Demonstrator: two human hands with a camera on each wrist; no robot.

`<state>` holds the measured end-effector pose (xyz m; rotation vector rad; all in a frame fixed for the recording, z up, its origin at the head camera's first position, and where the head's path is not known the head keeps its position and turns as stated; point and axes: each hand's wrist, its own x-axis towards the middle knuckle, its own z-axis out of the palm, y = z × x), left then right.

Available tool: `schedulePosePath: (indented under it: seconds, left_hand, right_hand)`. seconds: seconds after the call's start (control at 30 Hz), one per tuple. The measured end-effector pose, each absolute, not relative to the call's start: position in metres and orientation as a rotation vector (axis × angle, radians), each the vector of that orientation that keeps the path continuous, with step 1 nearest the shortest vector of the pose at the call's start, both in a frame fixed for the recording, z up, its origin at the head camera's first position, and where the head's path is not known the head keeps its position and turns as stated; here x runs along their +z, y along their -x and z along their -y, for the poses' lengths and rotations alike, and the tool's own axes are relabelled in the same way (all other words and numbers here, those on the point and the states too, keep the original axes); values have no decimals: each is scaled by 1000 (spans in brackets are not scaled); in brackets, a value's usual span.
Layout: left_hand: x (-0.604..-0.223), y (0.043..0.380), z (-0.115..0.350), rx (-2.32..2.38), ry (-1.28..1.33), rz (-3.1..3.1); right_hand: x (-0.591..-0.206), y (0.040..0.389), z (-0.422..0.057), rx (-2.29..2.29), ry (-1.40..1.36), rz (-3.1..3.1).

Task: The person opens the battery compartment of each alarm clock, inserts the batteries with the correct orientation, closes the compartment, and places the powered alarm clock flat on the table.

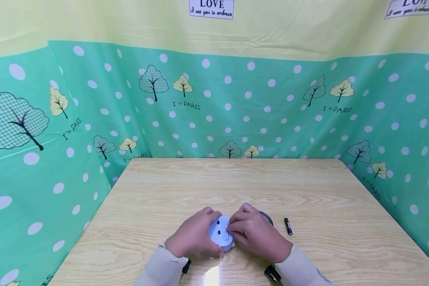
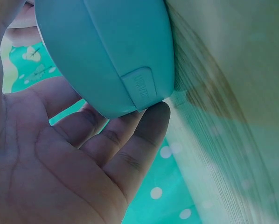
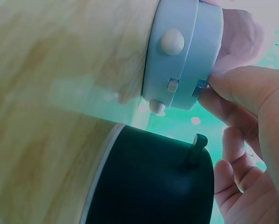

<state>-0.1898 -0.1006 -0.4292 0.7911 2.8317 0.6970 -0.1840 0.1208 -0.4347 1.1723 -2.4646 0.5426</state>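
So the blue gadget (image 1: pixel 217 239) sits near the front of the table (image 1: pixel 171 186), left hand (image 1: pixel 196 235) wrapped round its side, right hand (image 1: pixel 260 234) with thumb and fingertip pinched together at the edge of the back cover (image 1: pixel 225 235). Looks like the cover step. Next probably calls for a steady left grip while the right works that edge; the battery (image 1: pixel 288 226) lies off to the right, untouched.
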Motion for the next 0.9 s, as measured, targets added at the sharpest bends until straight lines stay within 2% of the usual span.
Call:
schedulePosePath:
  seconds: [0.9]
  left_hand:
    - [-431, 190, 101, 708, -828, -2838]
  right_hand:
    - [-434, 183, -121, 516, -1136, 2474]
